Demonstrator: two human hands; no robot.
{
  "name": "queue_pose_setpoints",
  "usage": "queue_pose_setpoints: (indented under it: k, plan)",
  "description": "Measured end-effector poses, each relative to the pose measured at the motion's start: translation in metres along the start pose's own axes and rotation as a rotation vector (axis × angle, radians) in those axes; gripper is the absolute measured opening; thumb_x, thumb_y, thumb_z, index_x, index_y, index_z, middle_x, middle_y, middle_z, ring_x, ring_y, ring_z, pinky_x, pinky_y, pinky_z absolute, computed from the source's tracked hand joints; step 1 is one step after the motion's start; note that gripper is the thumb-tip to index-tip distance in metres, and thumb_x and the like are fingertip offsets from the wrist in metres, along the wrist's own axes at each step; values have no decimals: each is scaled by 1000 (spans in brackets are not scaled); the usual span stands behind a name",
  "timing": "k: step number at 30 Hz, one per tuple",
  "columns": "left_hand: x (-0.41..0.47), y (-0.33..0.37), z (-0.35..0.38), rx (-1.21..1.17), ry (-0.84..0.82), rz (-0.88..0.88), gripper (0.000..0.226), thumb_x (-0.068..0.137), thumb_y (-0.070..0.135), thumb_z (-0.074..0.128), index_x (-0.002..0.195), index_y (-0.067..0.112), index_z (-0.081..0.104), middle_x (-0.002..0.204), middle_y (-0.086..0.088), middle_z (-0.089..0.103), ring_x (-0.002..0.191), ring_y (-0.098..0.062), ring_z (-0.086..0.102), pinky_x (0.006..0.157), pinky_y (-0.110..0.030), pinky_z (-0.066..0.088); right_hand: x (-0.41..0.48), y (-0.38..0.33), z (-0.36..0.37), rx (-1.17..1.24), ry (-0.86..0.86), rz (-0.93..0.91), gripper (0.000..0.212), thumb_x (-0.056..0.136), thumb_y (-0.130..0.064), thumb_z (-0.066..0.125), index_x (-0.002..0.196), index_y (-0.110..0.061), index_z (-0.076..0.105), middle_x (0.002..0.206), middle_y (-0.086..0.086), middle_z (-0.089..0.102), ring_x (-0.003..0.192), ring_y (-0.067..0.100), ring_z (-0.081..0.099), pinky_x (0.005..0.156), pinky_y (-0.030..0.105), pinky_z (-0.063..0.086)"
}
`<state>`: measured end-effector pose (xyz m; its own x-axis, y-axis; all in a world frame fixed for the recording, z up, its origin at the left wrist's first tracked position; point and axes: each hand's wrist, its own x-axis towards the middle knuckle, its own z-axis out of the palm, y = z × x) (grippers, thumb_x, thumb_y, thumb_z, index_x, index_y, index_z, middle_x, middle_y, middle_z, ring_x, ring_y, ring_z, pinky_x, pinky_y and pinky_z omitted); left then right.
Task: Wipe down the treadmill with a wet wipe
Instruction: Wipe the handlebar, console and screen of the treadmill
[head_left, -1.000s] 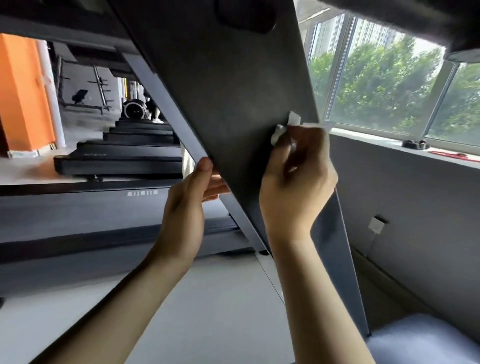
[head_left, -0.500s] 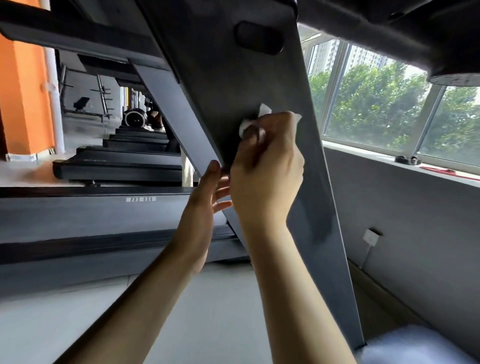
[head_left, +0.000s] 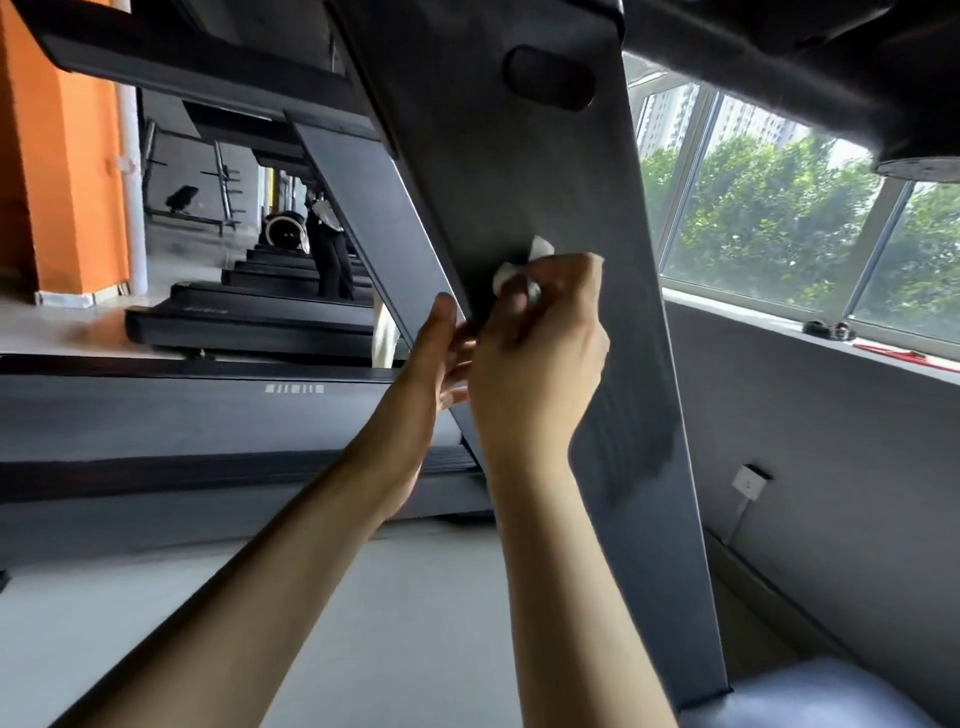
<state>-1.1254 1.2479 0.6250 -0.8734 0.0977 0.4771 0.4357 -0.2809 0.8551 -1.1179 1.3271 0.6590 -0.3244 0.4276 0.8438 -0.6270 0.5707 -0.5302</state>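
Note:
The treadmill's wide dark grey upright (head_left: 530, 171) slants across the middle of the view, with darker damp streaks on its lower part. My right hand (head_left: 540, 353) presses a crumpled white wet wipe (head_left: 519, 270) flat against the upright near its left side. My left hand (head_left: 441, 358) grips the upright's left edge just beside it, thumb on the front face, fingers hidden behind. The treadmill deck (head_left: 208, 415) lies low at the left.
A row of other treadmills (head_left: 249, 322) runs back at the left, with a person (head_left: 327, 244) standing among them. An orange pillar (head_left: 67, 156) is far left. Windows (head_left: 779, 223) and a grey wall (head_left: 831, 467) with a socket (head_left: 748, 483) close off the right.
My right hand has slid the wipe leftward across the upright, from its right edge to near its left edge. The view has tilted up slightly. My left hand keeps its grip.

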Motion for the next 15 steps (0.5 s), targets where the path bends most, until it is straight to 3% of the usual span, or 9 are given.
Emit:
queue_pose_setpoints:
  k: [2, 5, 6, 9, 11, 13, 15]
  plan:
    - [-2, 1, 0, -35, -3, -20, 51, 100, 64, 35, 122, 32, 69, 129, 10, 71, 128, -4, 59, 122, -40, 32, -3, -8, 6, -24, -56, -112, 36, 85, -35, 41, 105, -11, 60, 88, -6, 70, 69, 12, 53, 54, 19, 34]
    - [0, 3, -4, 93, -44, -15, 74, 95, 72, 26, 131, 22, 67, 127, 1, 72, 125, -12, 63, 116, -41, 37, -40, 53, -2, -133, 51, -57, 23, 96, -18, 56, 115, -6, 61, 122, -9, 69, 89, 19, 58, 55, 13, 32]
    - [1, 3, -4, 132, -56, -15, 78, 92, 71, 23, 133, 21, 66, 127, 3, 72, 123, -11, 63, 112, -40, 38, -56, 81, -11, -165, 101, 43, 16, 97, -19, 54, 111, -11, 58, 127, -6, 69, 88, 22, 61, 56, 16, 29]
    - [3, -1, -2, 147, -23, 9, 72, 89, 70, 30, 127, 22, 68, 122, 6, 74, 115, -8, 66, 107, -40, 40, -85, 145, -38, -216, 200, 560, 9, 103, -19, 43, 111, -17, 47, 118, 7, 71, 96, 40, 65, 68, 32, 31]
    - [5, -6, 1, 112, 57, 35, 60, 86, 71, 45, 120, 28, 70, 119, 6, 74, 112, -10, 67, 107, -42, 44, -84, 148, -42, -230, 215, 666, 13, 103, -13, 43, 115, -15, 47, 118, 4, 69, 101, 40, 63, 70, 33, 30]
    - [6, -13, 3, 103, 121, 66, 65, 80, 70, 55, 128, 27, 69, 129, 6, 71, 120, -14, 64, 107, -43, 47, -69, 112, -29, -177, 202, 452, 18, 101, -9, 48, 116, -18, 51, 123, 0, 69, 103, 30, 65, 69, 30, 33]
    - [4, -21, 7, 57, 130, 83, 58, 85, 61, 58, 126, 22, 70, 127, 1, 72, 122, -18, 64, 109, -44, 47, -55, 68, -15, -105, 99, 68, 20, 98, -6, 53, 110, -20, 60, 114, 0, 72, 91, 19, 65, 64, 28, 37]
